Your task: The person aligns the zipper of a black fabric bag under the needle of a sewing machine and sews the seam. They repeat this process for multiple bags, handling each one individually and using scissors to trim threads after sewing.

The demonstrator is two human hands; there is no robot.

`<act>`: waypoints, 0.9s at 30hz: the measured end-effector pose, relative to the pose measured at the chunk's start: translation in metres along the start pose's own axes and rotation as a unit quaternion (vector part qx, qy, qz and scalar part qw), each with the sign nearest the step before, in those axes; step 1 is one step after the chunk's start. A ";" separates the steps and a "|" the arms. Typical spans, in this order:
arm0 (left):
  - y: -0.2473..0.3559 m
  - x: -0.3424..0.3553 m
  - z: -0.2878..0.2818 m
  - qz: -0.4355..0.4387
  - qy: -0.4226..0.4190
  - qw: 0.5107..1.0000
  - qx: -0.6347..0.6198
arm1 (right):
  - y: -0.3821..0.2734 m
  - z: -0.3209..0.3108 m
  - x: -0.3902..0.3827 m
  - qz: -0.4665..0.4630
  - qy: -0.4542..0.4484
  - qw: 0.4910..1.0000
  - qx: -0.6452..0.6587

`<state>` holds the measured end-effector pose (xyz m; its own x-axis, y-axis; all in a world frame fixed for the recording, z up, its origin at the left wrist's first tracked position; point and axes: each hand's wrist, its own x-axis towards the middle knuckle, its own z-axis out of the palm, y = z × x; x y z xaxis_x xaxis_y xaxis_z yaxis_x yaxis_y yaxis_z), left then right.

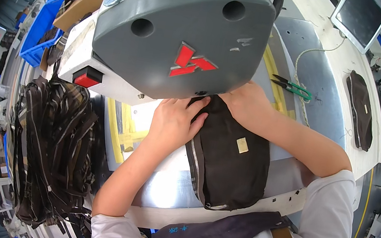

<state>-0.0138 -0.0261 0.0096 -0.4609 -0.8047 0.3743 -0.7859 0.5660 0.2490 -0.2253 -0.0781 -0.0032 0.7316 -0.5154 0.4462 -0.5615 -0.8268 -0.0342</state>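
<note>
A dark brown fabric pouch [227,169] with a metal zipper along its left side and a small pale label lies beneath the front of a grey sewing machine head [161,54]. My left hand [174,120] grips its upper left edge by the zipper, thumb and index finger on the cloth. At the pouch's top right edge, my right hand [247,104] is curled against the fabric, closed on it. The machine head hides the tips of some fingers on both hands, along with the needle area.
Left of the machine hangs a thick heap of dark zippered pouches [54,147]. Green-handled thread snips [292,87] lie right of the machine, with another dark pouch [360,110] farther right. Blue bins [38,40] and a tablet-like screen [361,19] stand farther back.
</note>
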 end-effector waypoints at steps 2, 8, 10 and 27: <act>0.002 0.002 0.000 0.002 0.001 1.000 -0.004 | -0.001 0.001 -0.003 0.018 0.016 1.000 0.001; 0.005 -0.002 0.005 -0.018 -0.001 1.000 -0.023 | -0.005 0.010 -0.006 0.040 0.025 0.999 0.009; 0.014 -0.001 0.006 -0.004 0.002 0.999 -0.033 | -0.004 0.009 -0.012 0.048 0.021 0.999 0.010; 0.046 -0.048 -0.021 -0.246 -0.245 0.842 -0.414 | -0.036 -0.046 -0.090 0.157 -0.007 0.974 0.164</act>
<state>-0.0190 0.0421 0.0215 -0.4376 -0.8407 -0.3189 -0.4685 -0.0895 0.8789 -0.2890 0.0087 -0.0014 0.5500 -0.7559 0.3552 -0.6068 -0.6539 -0.4519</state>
